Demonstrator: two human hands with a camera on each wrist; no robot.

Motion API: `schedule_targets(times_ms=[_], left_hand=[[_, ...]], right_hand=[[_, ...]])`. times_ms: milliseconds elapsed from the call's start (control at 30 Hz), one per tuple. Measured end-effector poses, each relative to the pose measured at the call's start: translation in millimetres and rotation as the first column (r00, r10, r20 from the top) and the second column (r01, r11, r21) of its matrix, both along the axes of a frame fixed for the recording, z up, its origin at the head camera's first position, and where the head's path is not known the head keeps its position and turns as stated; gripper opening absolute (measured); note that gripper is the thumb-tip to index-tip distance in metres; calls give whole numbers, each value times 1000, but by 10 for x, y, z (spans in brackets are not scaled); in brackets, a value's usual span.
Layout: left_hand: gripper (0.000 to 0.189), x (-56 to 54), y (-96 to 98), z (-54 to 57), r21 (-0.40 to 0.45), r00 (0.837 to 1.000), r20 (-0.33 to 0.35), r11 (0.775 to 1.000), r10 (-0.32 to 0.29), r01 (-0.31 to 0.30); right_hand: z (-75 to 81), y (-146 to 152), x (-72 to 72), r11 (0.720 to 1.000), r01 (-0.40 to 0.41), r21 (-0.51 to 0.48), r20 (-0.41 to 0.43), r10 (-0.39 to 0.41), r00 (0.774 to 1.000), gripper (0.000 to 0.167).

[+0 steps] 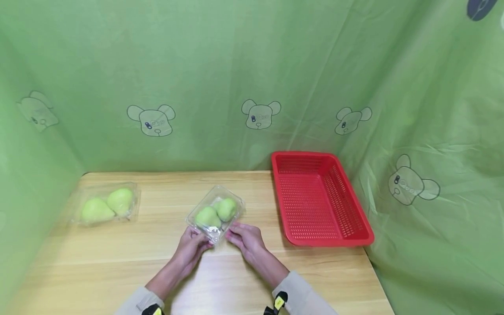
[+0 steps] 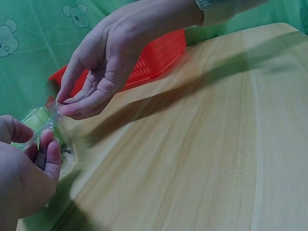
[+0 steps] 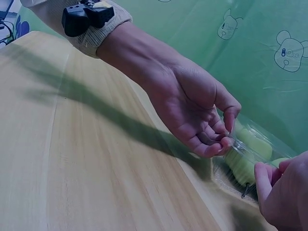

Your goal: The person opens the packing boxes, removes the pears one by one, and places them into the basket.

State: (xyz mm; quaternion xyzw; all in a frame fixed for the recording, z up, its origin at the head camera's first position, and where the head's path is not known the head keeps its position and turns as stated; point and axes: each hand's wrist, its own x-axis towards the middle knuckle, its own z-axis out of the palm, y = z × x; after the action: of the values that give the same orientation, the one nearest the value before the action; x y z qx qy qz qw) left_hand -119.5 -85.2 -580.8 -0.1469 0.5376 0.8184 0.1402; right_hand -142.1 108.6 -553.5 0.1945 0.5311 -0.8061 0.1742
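A clear plastic clamshell box (image 1: 218, 192) with two green pears (image 1: 208, 217) inside stands at the middle of the table, its near edge between my hands. My left hand (image 1: 190, 250) pinches the near left corner. Fingers and thumb of my right hand (image 1: 248, 239) pinch the rim at the near right corner, as the right wrist view shows closely. In that view a dark pear stem (image 3: 245, 190) shows through the plastic. Whether the lid is fully closed I cannot tell.
To the left lies a second clear box (image 1: 134, 192) holding two green pears. A red perforated plastic basket (image 1: 303, 205) stands at the table's right edge. Green curtains (image 1: 212, 78) with bear-head prints surround the wooden table (image 1: 315, 271) at the back and sides.
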Motion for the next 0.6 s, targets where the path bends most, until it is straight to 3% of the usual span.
schedule_targets(times_ms=[600], left_hand=[[53, -8, 69, -12, 5, 1000, -2, 1000, 17, -17]], right_hand=[[-22, -17, 16, 994, -87, 73, -64, 92, 994, 40]])
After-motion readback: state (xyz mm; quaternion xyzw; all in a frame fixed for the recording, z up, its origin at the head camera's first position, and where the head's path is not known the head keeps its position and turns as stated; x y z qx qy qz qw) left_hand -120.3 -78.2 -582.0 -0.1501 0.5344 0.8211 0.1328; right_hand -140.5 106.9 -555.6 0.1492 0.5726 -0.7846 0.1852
